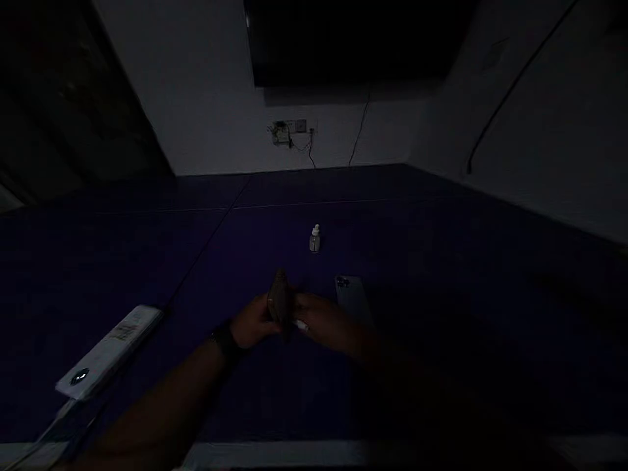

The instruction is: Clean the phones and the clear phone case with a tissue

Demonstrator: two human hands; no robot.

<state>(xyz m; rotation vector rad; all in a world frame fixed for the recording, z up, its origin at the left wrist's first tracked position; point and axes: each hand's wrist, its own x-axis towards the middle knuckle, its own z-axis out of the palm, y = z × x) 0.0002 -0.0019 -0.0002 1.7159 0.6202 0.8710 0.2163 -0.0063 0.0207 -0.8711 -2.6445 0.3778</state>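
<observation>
In the dim light, my left hand is closed around a dark brown object, wide in the middle with a narrow ribbed top. Its kind is too dark to make out. My right hand presses against the object's right side, with a small white piece, perhaps tissue or cloth, showing at its fingers. A dark band circles my left wrist. Beyond the hands stands a small clear bottle with a white top. A phone lies just right of my right hand, partly hidden by it.
A white power strip with a cable lies at the left on the dark purple surface. On the back wall are sockets with loose wires, below a large dark screen. A black cable hangs at the right.
</observation>
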